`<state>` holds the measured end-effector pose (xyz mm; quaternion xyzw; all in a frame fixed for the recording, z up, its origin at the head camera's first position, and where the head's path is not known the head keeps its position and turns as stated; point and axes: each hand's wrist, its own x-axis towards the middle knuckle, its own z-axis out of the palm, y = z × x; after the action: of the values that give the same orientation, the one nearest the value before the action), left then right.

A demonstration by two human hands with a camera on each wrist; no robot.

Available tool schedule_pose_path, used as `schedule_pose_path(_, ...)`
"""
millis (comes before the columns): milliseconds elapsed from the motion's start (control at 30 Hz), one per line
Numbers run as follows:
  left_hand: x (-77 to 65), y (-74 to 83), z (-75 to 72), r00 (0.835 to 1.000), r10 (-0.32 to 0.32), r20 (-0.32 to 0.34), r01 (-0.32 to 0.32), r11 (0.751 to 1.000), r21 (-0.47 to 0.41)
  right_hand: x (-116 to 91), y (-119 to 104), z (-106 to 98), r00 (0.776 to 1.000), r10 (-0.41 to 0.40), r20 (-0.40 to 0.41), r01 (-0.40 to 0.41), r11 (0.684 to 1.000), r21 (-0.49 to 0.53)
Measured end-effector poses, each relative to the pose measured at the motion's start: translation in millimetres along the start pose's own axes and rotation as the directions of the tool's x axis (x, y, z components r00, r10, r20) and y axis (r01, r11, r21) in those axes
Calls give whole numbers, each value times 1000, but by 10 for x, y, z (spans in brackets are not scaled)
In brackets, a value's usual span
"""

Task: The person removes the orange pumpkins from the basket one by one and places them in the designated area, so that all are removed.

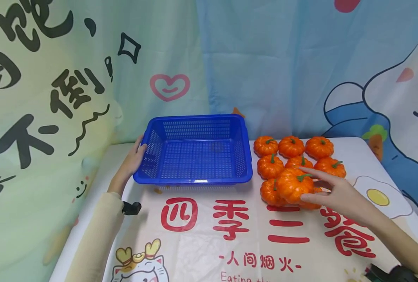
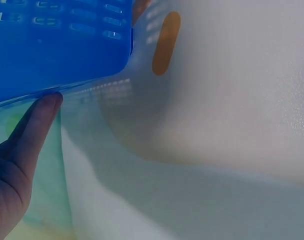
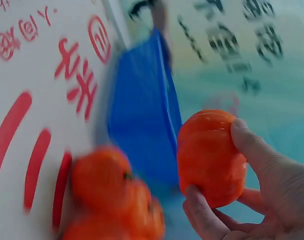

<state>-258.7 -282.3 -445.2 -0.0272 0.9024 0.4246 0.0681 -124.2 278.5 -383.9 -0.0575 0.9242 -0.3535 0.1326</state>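
My right hand (image 1: 330,190) holds a small orange pumpkin (image 1: 294,185) with a green stem, thumb on one side and fingers on the other. In the right wrist view the pumpkin (image 3: 212,157) sits between thumb and fingertips, apart from the other pumpkins. More orange pumpkins (image 1: 319,147) stand in rows just below and behind it, some partly hidden by the held one. At the blue plastic basket (image 1: 194,181), my left hand (image 1: 134,158) touches the left rim, its digits fairly straight. The left wrist view shows a fingertip (image 2: 52,99) right at the basket's rim.
The basket stands left of the pumpkins on a table (image 1: 201,246) with a printed cloth of red characters and a cartoon cat. A printed curtain (image 1: 251,70) hangs close behind the basket and pumpkins.
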Motion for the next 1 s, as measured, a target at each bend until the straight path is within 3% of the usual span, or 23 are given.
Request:
schedule_pose_path(100, -5, -7, -25, 1000, -2, 2, 2, 1000, 0, -108, 372, -107, 993, 36, -113, -42, 998, -48)
schedule_pose_path(233, -31, -21, -46, 1000, -1, -4, 1, 1000, -3, -195, 847, -179, 965, 117, -235, -140, 986, -85)
schedule_pose_path(400, -63, -31, -42, 1000, 5, -3, -5, 1000, -14, -230, 1235, -144, 956, 241, -168, -250, 968, -32)
schedule_pose_path(600, -40, -25, -20, 1000, 7, -5, -7, 1000, -21, -133, 1401, -79, 961, 241, -138, -246, 969, -25)
schedule_pose_path(1000, 11, -11, -16, 999, 31, -14, -31, 999, -22, -54, 1484, -23, 962, 260, -85, -261, 965, 2)
